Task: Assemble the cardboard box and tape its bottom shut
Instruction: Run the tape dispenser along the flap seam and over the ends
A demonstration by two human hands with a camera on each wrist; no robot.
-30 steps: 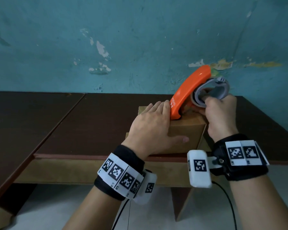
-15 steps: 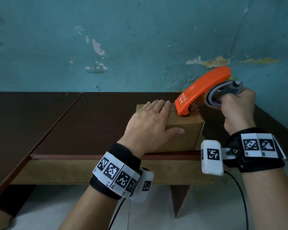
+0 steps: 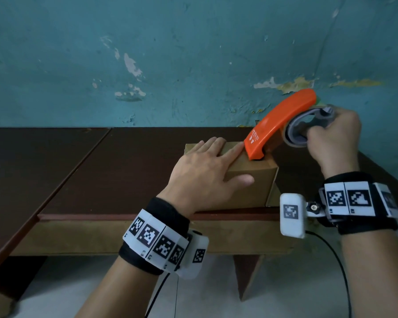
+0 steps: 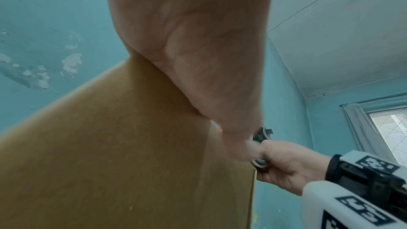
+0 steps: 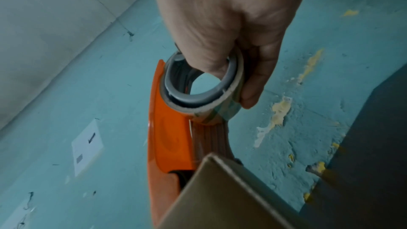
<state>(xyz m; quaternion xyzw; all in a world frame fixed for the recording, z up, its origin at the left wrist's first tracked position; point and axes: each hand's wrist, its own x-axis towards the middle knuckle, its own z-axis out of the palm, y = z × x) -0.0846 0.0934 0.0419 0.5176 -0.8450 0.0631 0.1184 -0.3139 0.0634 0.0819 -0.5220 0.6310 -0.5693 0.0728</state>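
A small brown cardboard box (image 3: 251,187) stands near the front edge of the dark wooden table (image 3: 101,180). My left hand (image 3: 207,173) lies flat on its top, fingers straight, thumb down the near side; the left wrist view shows the palm (image 4: 198,58) against the box (image 4: 110,163). My right hand (image 3: 331,138) grips the grey roll core of an orange tape dispenser (image 3: 276,125). The dispenser's nose touches the box top near its right edge. In the right wrist view my fingers (image 5: 220,32) curl through the roll, with the dispenser (image 5: 169,137) meeting the box corner (image 5: 220,198).
A peeling teal wall (image 3: 193,65) rises directly behind the table. A second dark table top (image 3: 21,168) adjoins on the left. Cables hang from both wrist cameras below the table edge. A curtained window (image 4: 385,128) shows in the left wrist view.
My right hand has drawn the tape dispenser to the right across the box top, its nose now at the right edge. The left hand stays pressed on the box.
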